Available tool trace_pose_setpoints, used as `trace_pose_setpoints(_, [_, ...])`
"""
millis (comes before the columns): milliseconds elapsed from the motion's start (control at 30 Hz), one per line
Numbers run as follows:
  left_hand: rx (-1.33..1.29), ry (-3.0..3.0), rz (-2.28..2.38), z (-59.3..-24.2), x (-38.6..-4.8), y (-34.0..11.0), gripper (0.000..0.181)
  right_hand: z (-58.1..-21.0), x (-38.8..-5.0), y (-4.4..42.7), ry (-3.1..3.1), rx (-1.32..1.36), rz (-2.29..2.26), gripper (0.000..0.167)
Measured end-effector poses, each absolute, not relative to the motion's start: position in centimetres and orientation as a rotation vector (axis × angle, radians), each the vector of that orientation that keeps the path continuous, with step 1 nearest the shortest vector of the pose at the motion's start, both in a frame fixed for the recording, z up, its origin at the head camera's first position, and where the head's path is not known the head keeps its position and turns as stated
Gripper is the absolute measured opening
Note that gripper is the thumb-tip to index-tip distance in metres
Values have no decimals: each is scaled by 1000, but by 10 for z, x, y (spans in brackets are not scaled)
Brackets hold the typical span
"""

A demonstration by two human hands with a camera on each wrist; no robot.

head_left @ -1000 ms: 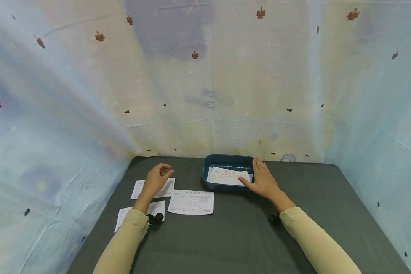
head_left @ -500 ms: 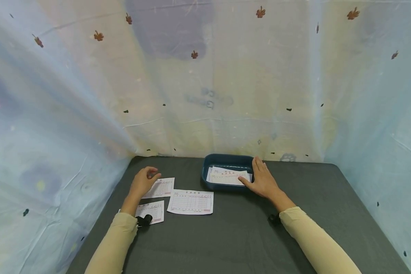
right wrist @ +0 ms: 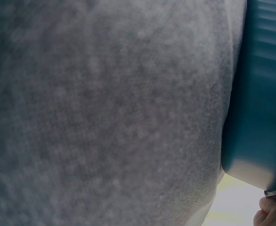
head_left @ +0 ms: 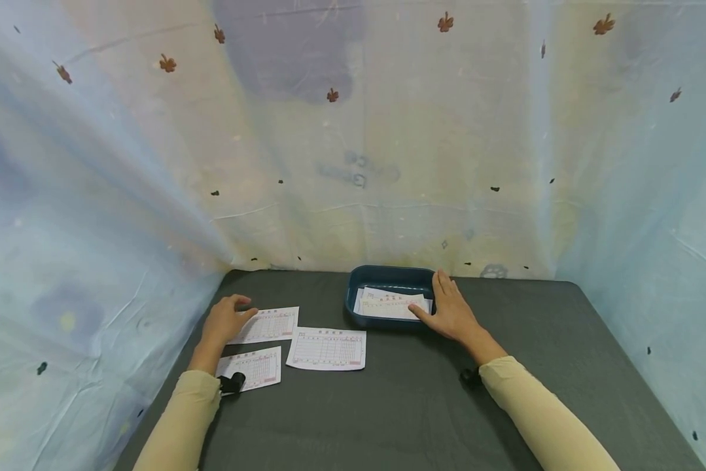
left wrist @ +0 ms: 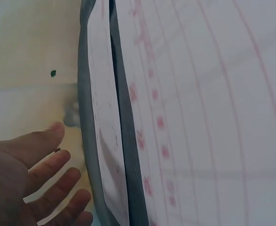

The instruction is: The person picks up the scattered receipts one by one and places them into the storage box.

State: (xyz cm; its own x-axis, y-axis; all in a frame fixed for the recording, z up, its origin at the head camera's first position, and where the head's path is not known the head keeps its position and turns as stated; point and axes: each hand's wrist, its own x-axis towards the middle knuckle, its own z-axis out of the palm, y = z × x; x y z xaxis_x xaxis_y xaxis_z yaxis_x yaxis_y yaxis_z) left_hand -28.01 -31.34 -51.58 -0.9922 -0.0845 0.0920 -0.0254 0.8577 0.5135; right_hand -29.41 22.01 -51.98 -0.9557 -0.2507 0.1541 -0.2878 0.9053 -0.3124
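While right hand still at tray, left hand now farther left

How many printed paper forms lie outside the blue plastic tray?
3: a white rectangular paper form nearest the dark-blue plastic tray, a far-left form partly behind the left hand, a near-left form. Others may hide underneath.
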Motion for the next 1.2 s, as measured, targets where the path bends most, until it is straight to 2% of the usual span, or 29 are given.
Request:
trace_pose_setpoints(267, [120,-2965,-739,-514,-273,-325,50,-521,-293,221,-2950,424,533,115])
trace_pose_setpoints(767, [232,-3109,-664,-513,-270,-334,71,-521,-290,221,-2944,430,548,115])
trace_pose_setpoints(1200, [294,-3116,-550,-512,-269,-325,62,-517,-291,219,-2947,428,540,114])
